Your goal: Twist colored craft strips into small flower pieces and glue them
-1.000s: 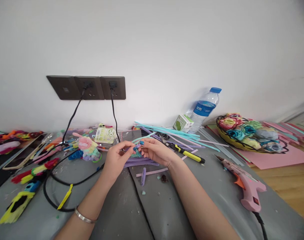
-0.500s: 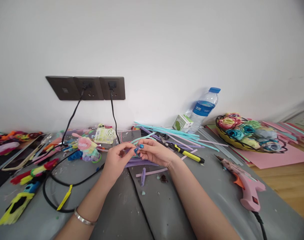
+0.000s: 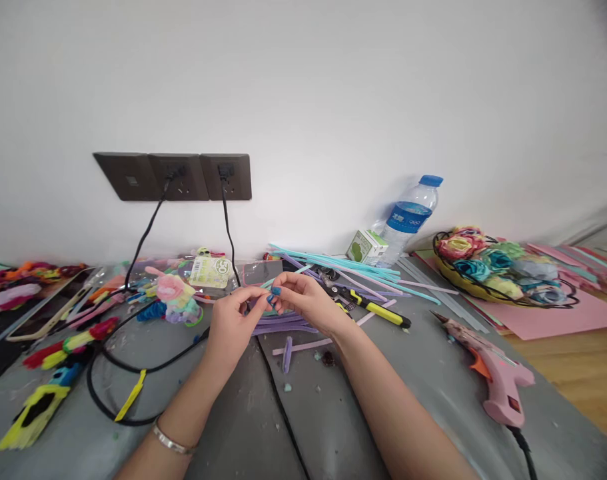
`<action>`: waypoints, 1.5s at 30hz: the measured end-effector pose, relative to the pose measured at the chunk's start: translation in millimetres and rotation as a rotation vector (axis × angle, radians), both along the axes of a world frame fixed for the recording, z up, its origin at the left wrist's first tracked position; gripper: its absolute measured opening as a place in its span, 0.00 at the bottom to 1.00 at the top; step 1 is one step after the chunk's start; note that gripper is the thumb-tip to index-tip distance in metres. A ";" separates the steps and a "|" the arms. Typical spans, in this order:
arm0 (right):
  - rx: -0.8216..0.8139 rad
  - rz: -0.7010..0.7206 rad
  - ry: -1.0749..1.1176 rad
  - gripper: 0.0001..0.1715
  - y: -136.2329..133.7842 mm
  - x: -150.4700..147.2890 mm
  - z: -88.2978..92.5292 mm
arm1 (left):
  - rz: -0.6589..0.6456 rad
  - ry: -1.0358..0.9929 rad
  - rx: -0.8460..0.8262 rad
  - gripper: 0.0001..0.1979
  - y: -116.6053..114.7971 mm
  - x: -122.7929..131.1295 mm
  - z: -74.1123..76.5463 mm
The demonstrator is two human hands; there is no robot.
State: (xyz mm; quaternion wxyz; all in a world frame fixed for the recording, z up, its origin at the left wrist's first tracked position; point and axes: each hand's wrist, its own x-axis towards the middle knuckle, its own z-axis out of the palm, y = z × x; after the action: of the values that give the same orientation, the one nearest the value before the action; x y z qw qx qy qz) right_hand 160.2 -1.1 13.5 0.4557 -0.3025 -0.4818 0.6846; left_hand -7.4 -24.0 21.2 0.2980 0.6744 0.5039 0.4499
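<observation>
My left hand [image 3: 233, 321] and my right hand [image 3: 307, 301] meet over the grey table, thumbs and fingertips pinched together. Whatever small piece lies between the fingertips is mostly hidden; I cannot make out its kind. Under and behind the hands lies a bundle of purple pipe cleaners [image 3: 283, 325]. Light blue pipe cleaners [image 3: 340, 260] spread out behind, toward the wall. Just below the hands a short folded purple pipe cleaner [image 3: 286, 355] rests by a pale pink-purple one [image 3: 310, 345]. A tool with yellow and black handles [image 3: 383, 311] lies right of my right hand.
A pink glue gun [image 3: 503, 380] lies at the right. Behind it are a basket of paper flowers [image 3: 496, 267], a water bottle [image 3: 407, 218] and a small box [image 3: 366, 247]. Black cables [image 3: 278, 393] cross the table. A pastel fuzzy figure [image 3: 176, 297] stands left.
My fingers have shifted slightly against each other, the right hand's fingers rising a little. Both hands stay together in the same place. The view has moved very slightly.
</observation>
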 end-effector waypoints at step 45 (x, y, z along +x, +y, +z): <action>0.361 -0.243 -0.208 0.19 2.9 7.2 5.1 | -0.045 -0.177 -0.006 0.05 8.1 -3.2 0.9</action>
State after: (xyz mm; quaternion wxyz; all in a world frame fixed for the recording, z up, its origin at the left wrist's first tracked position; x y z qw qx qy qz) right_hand 167.5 1.7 18.5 0.5292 -0.3409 -0.6008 0.4927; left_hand -10.6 -15.8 22.1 0.3535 0.6422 0.4618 0.4993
